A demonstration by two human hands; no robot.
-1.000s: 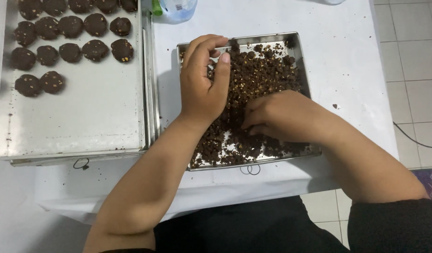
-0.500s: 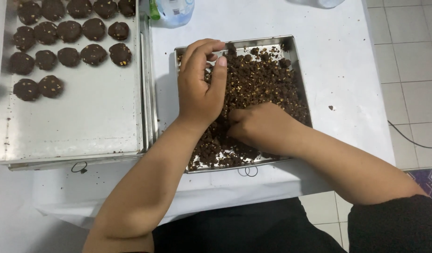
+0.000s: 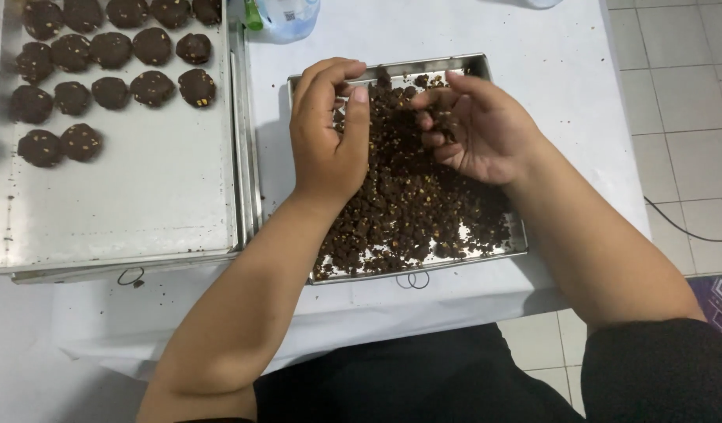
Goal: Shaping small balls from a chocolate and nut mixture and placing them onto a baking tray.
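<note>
Fingers (image 3: pixel 443 117) of my right hand (image 3: pixel 478 129) curl, pinching dark crumbly dough (image 3: pixel 408 204) in the steel tray (image 3: pixel 470 66). Left hand (image 3: pixel 325 129) cupped beside it, fingers together. Best gather a small, even clump and press firmly, matching the shaped rounds (image 3: pixel 110 51) on the neighbouring sheet (image 3: pixel 141 204).

Two shallow rectangular steel trays sit on the white table: the large left tray (image 3: pixel 141 211) and the smaller right tray (image 3: pixel 463 66). The left one carries fourteen visible round dark chocolate dough balls (image 3: pixel 152 88). Two bare hands show.
</note>
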